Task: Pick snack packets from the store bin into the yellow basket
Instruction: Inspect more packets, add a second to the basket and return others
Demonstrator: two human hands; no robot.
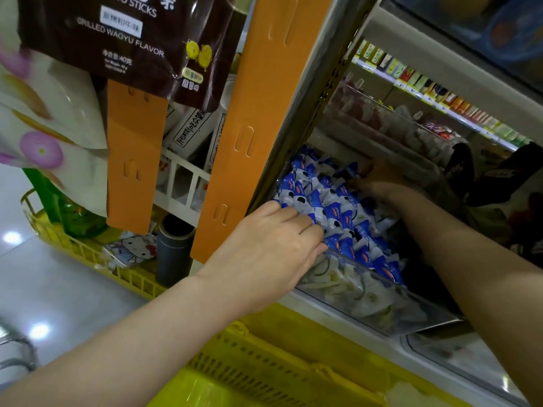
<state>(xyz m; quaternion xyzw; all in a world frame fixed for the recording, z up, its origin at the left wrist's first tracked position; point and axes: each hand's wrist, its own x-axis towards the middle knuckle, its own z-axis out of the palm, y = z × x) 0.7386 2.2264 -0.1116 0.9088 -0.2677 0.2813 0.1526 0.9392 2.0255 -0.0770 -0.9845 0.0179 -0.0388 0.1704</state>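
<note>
Below a brown bag [117,39] printed "GRILLED WAGYU FLAVOR", the left hand [273,248] curls its fingers onto the snack packets [338,212] heaped in the clear store bin [423,315], apparently gathering several for the yellow basket [264,362] positioned directly beneath, while the right hand [379,179], deeper in shadow, shows no determinable grip.

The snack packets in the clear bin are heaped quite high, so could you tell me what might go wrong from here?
1. The packets are piled to the bin's front wall; the left hand, fingers curled into them there, could spill some beside the yellow basket.
2. The right hand reaches deep, in shadow, so its grip may slip.
</note>
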